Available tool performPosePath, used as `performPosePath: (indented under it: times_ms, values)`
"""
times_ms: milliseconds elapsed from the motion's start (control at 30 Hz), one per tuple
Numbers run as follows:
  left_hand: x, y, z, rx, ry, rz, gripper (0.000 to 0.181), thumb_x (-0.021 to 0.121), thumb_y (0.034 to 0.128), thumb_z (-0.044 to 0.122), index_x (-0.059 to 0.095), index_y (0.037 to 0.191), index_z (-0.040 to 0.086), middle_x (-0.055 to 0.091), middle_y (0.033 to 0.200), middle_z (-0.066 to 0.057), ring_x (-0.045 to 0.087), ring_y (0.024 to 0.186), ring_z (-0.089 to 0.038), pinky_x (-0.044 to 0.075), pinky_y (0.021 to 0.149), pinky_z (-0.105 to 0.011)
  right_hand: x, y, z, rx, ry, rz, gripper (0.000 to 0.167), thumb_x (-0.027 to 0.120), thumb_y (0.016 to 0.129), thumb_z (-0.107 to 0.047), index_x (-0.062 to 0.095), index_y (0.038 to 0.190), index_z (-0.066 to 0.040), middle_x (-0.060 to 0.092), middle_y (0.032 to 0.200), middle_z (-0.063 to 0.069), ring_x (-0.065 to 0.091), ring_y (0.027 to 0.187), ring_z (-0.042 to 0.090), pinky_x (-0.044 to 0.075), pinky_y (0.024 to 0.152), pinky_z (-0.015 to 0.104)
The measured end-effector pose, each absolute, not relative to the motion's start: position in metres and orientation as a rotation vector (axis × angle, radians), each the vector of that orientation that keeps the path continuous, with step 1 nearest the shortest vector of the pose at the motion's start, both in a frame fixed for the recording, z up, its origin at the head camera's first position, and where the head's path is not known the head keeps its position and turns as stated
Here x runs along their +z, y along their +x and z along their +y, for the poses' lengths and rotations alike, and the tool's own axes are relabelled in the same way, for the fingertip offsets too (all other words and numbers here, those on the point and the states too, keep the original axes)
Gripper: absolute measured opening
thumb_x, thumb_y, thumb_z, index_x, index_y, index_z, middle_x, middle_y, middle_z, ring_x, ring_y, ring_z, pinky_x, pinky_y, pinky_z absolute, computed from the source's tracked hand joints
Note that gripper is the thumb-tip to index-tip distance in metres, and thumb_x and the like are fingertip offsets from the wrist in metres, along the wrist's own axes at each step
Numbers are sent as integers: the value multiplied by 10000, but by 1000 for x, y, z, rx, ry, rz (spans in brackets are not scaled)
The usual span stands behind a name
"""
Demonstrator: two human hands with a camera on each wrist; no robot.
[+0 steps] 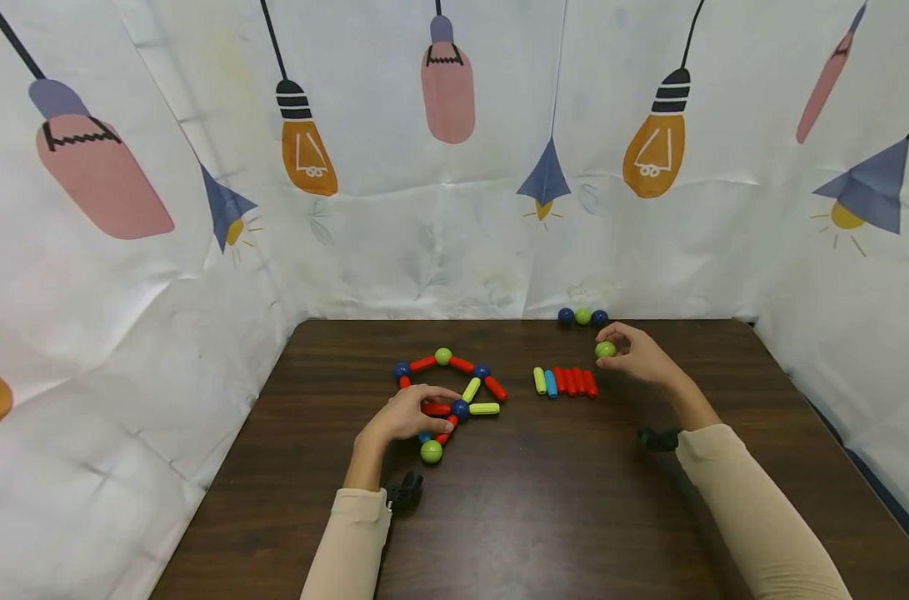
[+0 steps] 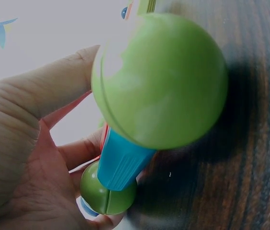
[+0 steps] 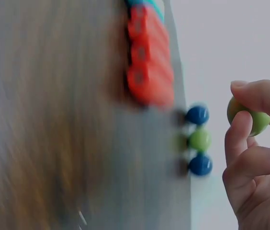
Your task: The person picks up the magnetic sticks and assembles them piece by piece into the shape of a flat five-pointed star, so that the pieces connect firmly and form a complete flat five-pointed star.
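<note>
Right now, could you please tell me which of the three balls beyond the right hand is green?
The middle ball, beyond the right hand; the blue balls sit at either end.

Rod row (image 1: 571, 382) right of assembly (image 1: 460, 409)

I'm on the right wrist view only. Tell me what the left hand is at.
Observer: The left hand is at a figure of rods and balls, with a red rod between its thumb and a finger.
Operator: Name what that rod runs to.
Observer: In the head view it runs to a dark blue ball.
Operator: Now describe the far end of the figure.
Observer: A green ball sits there, between two more red rods.
</note>
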State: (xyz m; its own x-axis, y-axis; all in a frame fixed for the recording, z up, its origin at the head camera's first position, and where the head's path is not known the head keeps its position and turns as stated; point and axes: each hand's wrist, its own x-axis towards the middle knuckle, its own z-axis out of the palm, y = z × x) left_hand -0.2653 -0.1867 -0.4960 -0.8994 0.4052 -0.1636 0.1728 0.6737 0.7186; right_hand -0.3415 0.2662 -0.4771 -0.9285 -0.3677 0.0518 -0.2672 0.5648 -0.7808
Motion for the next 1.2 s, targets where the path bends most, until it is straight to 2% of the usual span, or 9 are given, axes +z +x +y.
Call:
performPosePath:
  times_ms: [67,167,433,633,1200]
  values:
    - [-496,-265,-187,1070,454,2566,461,816,887,305,678,1326,339,729,1168,45,667,1079,-160,559,910,-424,-479,-334,255,-1332,-575,2637,436,757,929,-108,536,1283,20,574,1198,240,553,697,203,441,581,310]
    - [-497,-266,-186,1081,451,2558,455,816,887,310,680,1319,346,729,1164,50,665,1081,-160,559,910,-423,-482,-324,236,-1359,-612,2598,424,753,927,-82,550,1285,17,594,1225,237,542,649,189,458,561,302]
    - [-496,-266,-187,1071,463,2573,457,817,887,303,681,1321,340,728,1163,48,665,1077,-153,557,912,-418,-497,-301,182,-1344,-682,2500,356,773,917,-119,605,1227,-72,602,1211,176,541,677,167,479,586,273]
    - [-496,-266,-187,1079,463,2564,462,816,887,299,678,1326,336,725,1164,44,662,1077,-154,558,911,-418,-509,-292,152,-1341,-699,2422,355,776,913,-121,613,1223,-62,588,1204,167,581,674,152,510,597,271]
    - [-496,-266,-186,1072,446,2570,470,824,879,310,681,1326,333,726,1154,56,664,1049,-141,557,889,-397,-520,-293,122,-1363,-628,2380,320,778,906,-112,611,1179,-105,630,1204,189,588,669,158,523,578,314]
